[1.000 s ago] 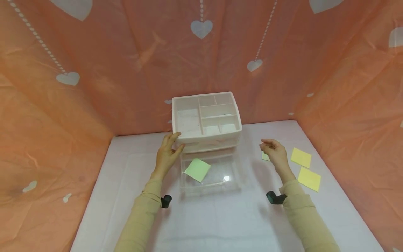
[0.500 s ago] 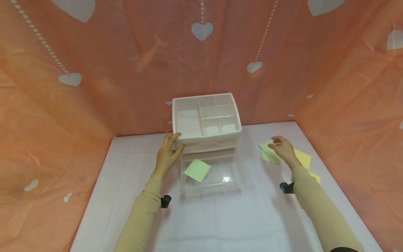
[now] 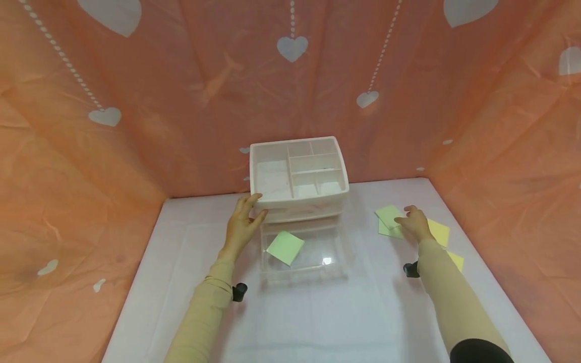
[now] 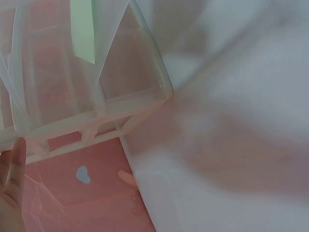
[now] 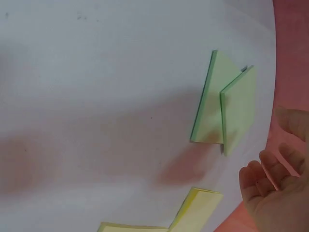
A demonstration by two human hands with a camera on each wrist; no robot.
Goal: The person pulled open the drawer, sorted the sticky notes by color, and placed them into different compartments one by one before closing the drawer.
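Observation:
A white plastic drawer organizer [image 3: 299,203] stands against the back cloth, its clear lower drawer [image 3: 313,247] pulled out with a light green sticky note pad [image 3: 285,248] lying inside. My left hand [image 3: 240,229] rests its fingers on the organizer's front left corner, thumb spread lower down; in the left wrist view only part of the hand [image 4: 12,183] shows beside the frame. On the right, two green sticky note pads [image 5: 239,113] overlap on the table. Just beside them hovers my right hand [image 3: 416,224], fingers loosely bent and holding nothing.
Two yellow sticky note pads [image 3: 439,232] lie behind and under the right forearm's line of view. The organizer's top tray [image 3: 272,176] is divided into several compartments. Orange cloth [image 3: 204,101] with white hearts walls the back and sides of the white-covered table [image 3: 327,322].
My right hand has moved rightward and drawn back slightly, uncovering the overlapping green pads; its fingers now hold nothing. My left hand has stayed at the organizer's corner.

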